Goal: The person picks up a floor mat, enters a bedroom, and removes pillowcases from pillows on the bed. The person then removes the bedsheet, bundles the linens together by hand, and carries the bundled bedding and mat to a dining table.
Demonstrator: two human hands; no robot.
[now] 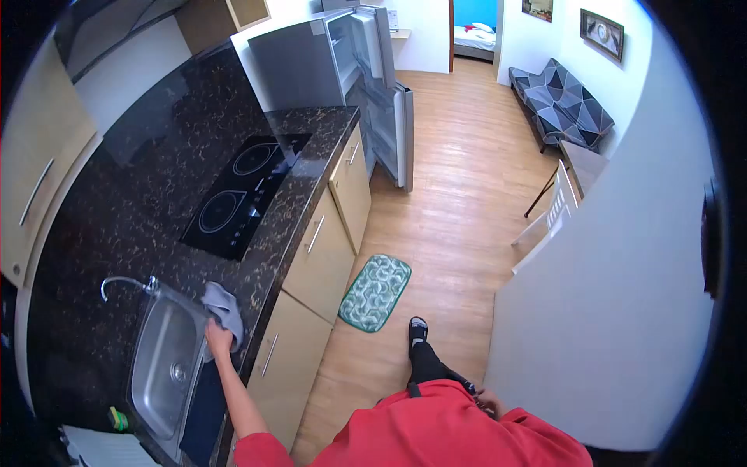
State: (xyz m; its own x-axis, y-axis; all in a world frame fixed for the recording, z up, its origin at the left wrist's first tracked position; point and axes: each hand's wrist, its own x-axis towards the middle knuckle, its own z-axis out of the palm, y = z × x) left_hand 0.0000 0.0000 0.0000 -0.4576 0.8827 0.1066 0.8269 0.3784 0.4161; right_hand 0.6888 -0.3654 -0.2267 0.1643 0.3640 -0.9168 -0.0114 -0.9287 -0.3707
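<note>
A grey cloth (224, 309) lies bunched on the counter beside the sink (165, 366). My left hand (219, 339) is closed on the cloth's near edge, with my arm stretched out over the counter. Under my forearm, a dark cloth or mat (204, 412) lies along the sink's right side. My right hand (490, 402) is down by my hip, close to something black at my waist. The red sleeve and shirt partly cover it, and its fingers are too small to make out.
A curved faucet (128, 282) stands at the sink, with a green and yellow sponge (118, 418) nearby. Beyond are a two-burner cooktop (241, 194) and a fridge (299, 74) with its doors swung out. A green mat (377, 293) lies on the floor; a white wall (591, 327) rises at right.
</note>
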